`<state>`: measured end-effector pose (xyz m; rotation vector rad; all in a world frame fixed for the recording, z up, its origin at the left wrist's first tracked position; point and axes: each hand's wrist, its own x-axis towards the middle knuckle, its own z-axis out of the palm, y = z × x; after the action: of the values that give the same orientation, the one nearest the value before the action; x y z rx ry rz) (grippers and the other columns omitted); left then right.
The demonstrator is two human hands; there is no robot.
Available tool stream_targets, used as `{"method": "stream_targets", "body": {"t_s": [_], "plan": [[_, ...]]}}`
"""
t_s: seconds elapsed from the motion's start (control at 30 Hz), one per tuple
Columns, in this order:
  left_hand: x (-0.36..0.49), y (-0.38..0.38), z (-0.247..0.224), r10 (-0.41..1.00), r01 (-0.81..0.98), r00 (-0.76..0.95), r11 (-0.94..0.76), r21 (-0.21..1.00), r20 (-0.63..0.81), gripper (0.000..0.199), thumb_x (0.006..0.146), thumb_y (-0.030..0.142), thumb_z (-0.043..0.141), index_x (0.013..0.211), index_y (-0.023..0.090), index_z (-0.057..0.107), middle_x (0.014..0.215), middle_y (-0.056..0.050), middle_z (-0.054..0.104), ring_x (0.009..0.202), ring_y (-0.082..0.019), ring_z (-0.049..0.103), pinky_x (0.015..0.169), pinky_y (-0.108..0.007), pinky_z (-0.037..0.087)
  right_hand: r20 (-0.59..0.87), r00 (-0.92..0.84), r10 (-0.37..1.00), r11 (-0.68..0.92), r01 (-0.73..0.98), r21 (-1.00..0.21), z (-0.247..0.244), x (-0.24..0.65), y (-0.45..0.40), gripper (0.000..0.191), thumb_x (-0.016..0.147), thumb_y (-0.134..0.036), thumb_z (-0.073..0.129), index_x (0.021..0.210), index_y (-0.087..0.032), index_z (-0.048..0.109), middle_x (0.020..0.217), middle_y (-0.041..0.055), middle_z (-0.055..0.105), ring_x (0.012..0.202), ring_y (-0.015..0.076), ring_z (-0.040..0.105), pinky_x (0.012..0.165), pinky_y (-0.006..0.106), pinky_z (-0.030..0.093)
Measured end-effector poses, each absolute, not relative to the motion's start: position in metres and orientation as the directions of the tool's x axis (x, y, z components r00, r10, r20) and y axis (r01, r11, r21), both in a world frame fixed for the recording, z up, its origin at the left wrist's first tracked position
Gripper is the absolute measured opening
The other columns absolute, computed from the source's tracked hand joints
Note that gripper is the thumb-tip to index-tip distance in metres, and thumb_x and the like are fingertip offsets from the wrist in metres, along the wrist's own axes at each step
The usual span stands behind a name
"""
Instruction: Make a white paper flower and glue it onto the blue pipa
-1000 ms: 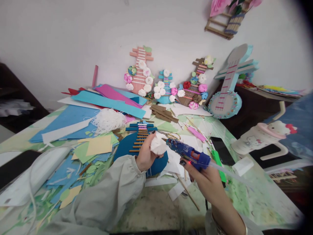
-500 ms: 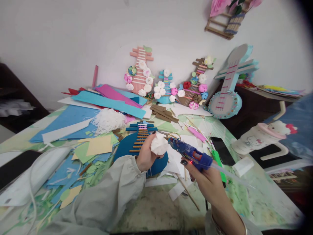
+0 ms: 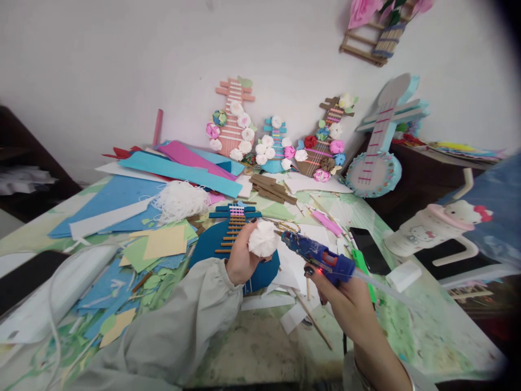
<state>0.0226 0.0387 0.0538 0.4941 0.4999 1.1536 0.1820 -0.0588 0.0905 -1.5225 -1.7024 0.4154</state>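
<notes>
My left hand (image 3: 243, 254) is closed around a white paper flower (image 3: 264, 239), its gathered, pleated side turned to the right. In my right hand (image 3: 345, 298) is a blue hot glue gun (image 3: 319, 256) with a red light lit and a clear glue stick (image 3: 386, 290) out of its back. The nozzle points left, right beside the flower; whether they touch I cannot tell. Under my left hand lies a dark blue lute-shaped piece (image 3: 207, 239) with brown sticks across it, partly hidden by the hand. Golden-handled scissors (image 3: 290, 225) rest just behind the nozzle.
Finished flowered lutes (image 3: 234, 127) lean on the wall. A ball of white string (image 3: 181, 201) and coloured paper scraps (image 3: 163, 243) cover the left side. To the right are a black phone (image 3: 369, 251), a green tool (image 3: 363, 271) and a white tumbler (image 3: 427, 228) with a straw.
The flower has turned slightly in my left hand, so its pleated face shows more, and it sits a little further left. The glue gun stays nearly where it was.
</notes>
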Motion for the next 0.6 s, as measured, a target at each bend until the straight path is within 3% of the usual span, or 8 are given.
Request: {"method": "stream_targets", "body": {"t_s": [0.4,0.6], "plan": [[0.0227,0.0392,0.0540,0.946,-0.743,0.304,0.309,0.594,-0.111,0.027,0.078,0.039,0.054,0.076,0.013,0.058,0.065,-0.004,0.065,0.041,-0.012,0.051,0.034,-0.023,0.033,0.329,0.036,0.944,0.228,0.649,-0.725,0.0930,0.1804,-0.0645,0.030,0.087,-0.041,0.052,0.071,-0.017,0.062,0.041,-0.0034,0.045,0.039,0.0117,0.041,0.040,0.024,0.033],[0.0227,0.0392,0.0568,0.941,-0.769,0.278,0.338,0.543,-0.192,0.026,0.081,0.036,0.053,0.079,0.012,0.062,0.063,-0.003,0.064,0.047,-0.012,0.055,0.039,-0.021,0.039,0.317,0.033,0.948,0.217,0.663,-0.717,0.0866,0.1820,-0.0685,0.029,0.087,-0.041,0.053,0.070,-0.018,0.059,0.043,-0.0035,0.046,0.041,0.0111,0.042,0.040,0.023,0.032]]}}
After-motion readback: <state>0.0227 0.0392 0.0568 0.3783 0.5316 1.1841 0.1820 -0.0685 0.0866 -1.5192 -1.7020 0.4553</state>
